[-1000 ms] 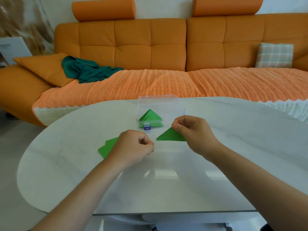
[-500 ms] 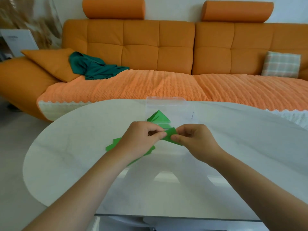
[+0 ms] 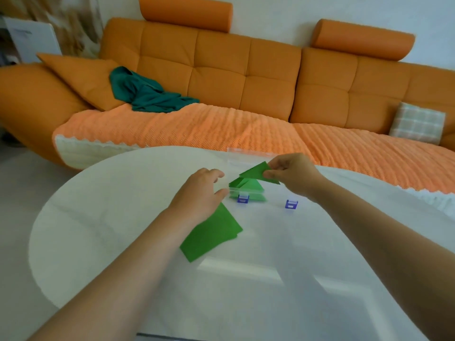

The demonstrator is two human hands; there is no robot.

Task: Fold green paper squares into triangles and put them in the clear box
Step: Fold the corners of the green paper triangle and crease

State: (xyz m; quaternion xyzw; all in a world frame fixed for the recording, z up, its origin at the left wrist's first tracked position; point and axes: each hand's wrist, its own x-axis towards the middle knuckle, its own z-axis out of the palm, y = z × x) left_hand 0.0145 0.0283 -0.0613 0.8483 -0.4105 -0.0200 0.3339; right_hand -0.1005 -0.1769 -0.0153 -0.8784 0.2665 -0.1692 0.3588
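My right hand (image 3: 293, 174) pinches a folded green paper triangle (image 3: 256, 172) and holds it just above the clear box (image 3: 240, 156). The box has two blue latches on its front, and folded green triangles (image 3: 246, 187) lie inside it. My left hand (image 3: 199, 193) hovers left of the box with relaxed fingers and holds nothing. Below the left hand, a small stack of flat green paper squares (image 3: 213, 232) lies on the white oval table (image 3: 246, 279), partly hidden by my wrist.
An orange sofa (image 3: 221, 77) with an orange knit cover runs behind the table. A teal cloth (image 3: 145, 91) and a plaid cushion (image 3: 417, 123) lie on it. The table's curved edge falls off at the left.
The left hand let go of the triangle and drew back to the left. The right hand carried the triangle up and forward over the box. The view shifted right and tilted.
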